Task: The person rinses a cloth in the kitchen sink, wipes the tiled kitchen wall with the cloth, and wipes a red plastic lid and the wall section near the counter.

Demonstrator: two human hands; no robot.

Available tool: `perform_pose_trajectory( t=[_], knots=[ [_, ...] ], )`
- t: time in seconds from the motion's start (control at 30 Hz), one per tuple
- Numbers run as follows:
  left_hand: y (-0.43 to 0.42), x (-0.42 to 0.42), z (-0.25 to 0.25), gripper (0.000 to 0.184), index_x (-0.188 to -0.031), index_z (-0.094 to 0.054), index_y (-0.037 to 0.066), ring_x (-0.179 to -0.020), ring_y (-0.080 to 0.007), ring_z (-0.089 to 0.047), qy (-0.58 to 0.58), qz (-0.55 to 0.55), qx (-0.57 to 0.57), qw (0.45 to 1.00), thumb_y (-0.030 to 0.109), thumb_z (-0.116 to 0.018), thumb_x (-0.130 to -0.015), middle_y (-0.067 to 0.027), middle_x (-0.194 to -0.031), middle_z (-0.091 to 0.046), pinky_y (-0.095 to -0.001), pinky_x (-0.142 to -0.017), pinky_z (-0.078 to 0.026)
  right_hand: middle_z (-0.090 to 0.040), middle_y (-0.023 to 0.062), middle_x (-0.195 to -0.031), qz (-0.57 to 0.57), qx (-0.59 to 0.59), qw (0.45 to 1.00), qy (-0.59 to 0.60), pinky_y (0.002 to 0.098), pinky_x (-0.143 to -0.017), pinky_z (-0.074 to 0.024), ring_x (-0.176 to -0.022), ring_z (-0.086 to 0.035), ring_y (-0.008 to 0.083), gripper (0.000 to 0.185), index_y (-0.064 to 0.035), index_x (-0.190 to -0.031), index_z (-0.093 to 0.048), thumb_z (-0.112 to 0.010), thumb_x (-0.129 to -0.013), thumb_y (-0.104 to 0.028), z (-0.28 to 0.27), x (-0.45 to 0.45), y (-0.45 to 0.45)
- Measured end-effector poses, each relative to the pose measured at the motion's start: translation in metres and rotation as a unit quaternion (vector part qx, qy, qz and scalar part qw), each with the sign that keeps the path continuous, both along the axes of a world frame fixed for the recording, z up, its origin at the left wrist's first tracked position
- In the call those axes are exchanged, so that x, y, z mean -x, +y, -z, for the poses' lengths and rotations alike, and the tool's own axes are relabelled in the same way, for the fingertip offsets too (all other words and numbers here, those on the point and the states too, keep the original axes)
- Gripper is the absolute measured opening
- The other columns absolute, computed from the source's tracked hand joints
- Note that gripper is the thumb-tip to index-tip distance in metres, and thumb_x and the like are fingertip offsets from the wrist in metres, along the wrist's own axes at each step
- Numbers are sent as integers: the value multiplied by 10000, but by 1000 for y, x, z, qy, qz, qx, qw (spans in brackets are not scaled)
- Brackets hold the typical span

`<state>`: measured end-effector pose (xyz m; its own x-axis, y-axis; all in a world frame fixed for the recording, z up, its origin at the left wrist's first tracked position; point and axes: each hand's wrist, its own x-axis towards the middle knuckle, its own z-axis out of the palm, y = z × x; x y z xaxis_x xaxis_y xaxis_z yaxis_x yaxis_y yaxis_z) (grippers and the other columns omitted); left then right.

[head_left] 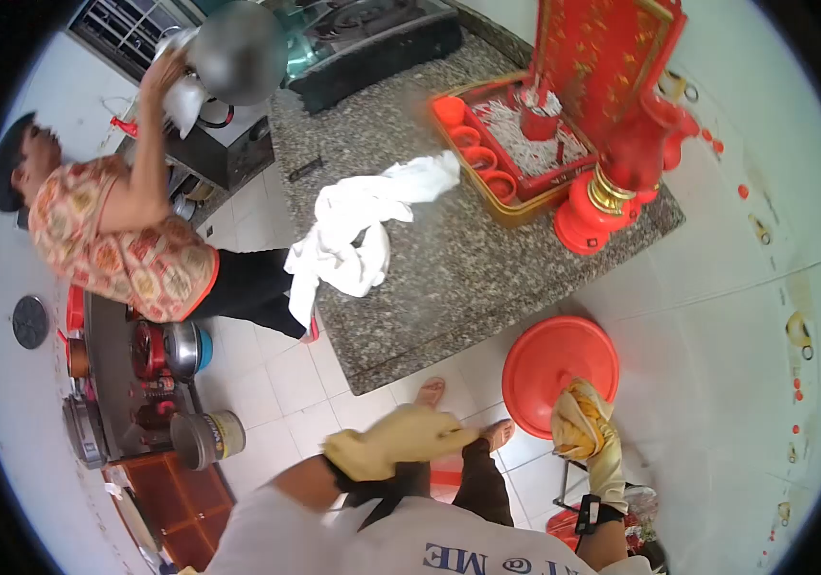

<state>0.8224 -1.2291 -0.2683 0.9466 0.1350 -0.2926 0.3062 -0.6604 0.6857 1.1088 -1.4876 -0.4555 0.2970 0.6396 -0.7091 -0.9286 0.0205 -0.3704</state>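
My left hand (396, 443), in a pale yellow glove, hangs in front of my body over the tiled floor. Motion smears its fingers, and nothing shows in it. My right hand (606, 471), gloved in the same yellow, is closed on a bunched yellow-brown cloth (578, 422). That cloth is at the lower right edge of a round red plastic lid or stool top (556, 359); whether it touches is unclear. A crumpled white cloth (358, 216) lies on the speckled granite counter (458, 297), with one end hanging over its left edge.
A red altar box (525, 144) with ash and red cups sits on the counter beside a red lamp (612, 182). A gas stove (372, 38) is behind. Another person (133, 240) holds a wok (238, 53) at left. A bucket (207, 439) and pots (181, 347) stand lower left.
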Motion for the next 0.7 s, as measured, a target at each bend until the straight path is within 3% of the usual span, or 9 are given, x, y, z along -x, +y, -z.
perform_pose_trajectory(
  t=[0.07,0.13,0.23,0.37,0.43,0.5,0.57,0.63,0.7],
  knots=[
    [17,37,-26,359,-1119,-700,121,-910,-347,-689,274,-75,64,957,378,-482,-994,-162,-936,-720,-451,-792,-524,-670,146,-1229,-3,-4,1000,29,372,-973,-541,-1068,-678,273,469,36,-1367,-526,-594,-927,-113,-21,9,7],
    [34,93,-78,442,-1123,-701,105,-943,-375,-680,312,-95,30,945,460,-481,-980,-173,-997,-719,-476,-830,-521,-662,148,-1242,-60,-18,998,6,375,-982,-536,-1082,-671,273,481,37,-1371,-522,-602,-919,-105,-52,12,10],
    [63,178,-171,535,-1060,-713,82,-966,-407,-660,465,-82,-69,879,561,-503,-945,-196,-971,-711,-489,-860,-515,-650,151,-1261,-161,-27,983,-87,380,-995,-528,-1104,-661,273,499,38,-1377,-516,-613,-906,-94,-111,10,12],
    [127,193,-268,531,-1046,-717,89,-962,-394,-667,530,-57,-225,816,572,-532,-926,-180,-962,-717,-490,-841,-523,-634,155,-1287,-265,-39,934,-235,387,-1014,-517,-1134,-648,273,525,39,-1385,-508,-628,-888,-80,-198,7,37],
    [159,191,-246,495,-1105,-705,99,-893,-382,-690,340,-74,-346,871,535,-588,-902,-177,-918,-722,-488,-762,-533,-626,157,-1300,-273,-48,915,-294,391,-1023,-511,-1148,-641,273,538,40,-1389,-505,-636,-880,-73,-231,10,58],
    [179,161,-193,490,-1191,-680,107,-868,-371,-698,96,-140,-364,916,490,-627,-890,-190,-897,-718,-490,-719,-530,-610,160,-1325,-245,-57,906,-341,391,-1043,-495,-1183,-621,268,564,42,-1397,-496,-648,-861,-51,-250,25,89],
    [186,102,-158,508,-1252,-654,115,-881,-372,-704,155,-167,-335,914,472,-647,-891,-197,-913,-724,-476,-749,-540,-585,164,-1361,-202,-62,899,-384,388,-1076,-467,-1238,-586,258,604,44,-1407,-483,-665,-834,-16,-262,48,128],
    [192,68,-125,472,-1235,-662,106,-909,-367,-711,189,-121,-319,921,446,-631,-909,-173,-923,-731,-462,-775,-552,-584,142,-1368,-154,-82,895,-411,382,-1097,-442,-1254,-569,252,634,22,-1426,-469,-703,-839,-22,-257,75,173],
    [207,43,-42,411,-1201,-678,107,-890,-360,-717,189,-301,-255,900,383,-649,-899,-157,-909,-732,-450,-758,-558,-577,114,-1383,-132,-75,841,-520,375,-1099,-436,-1266,-555,245,634,-36,-1447,-472,-729,-869,-84,-235,100,214]
  ],
)
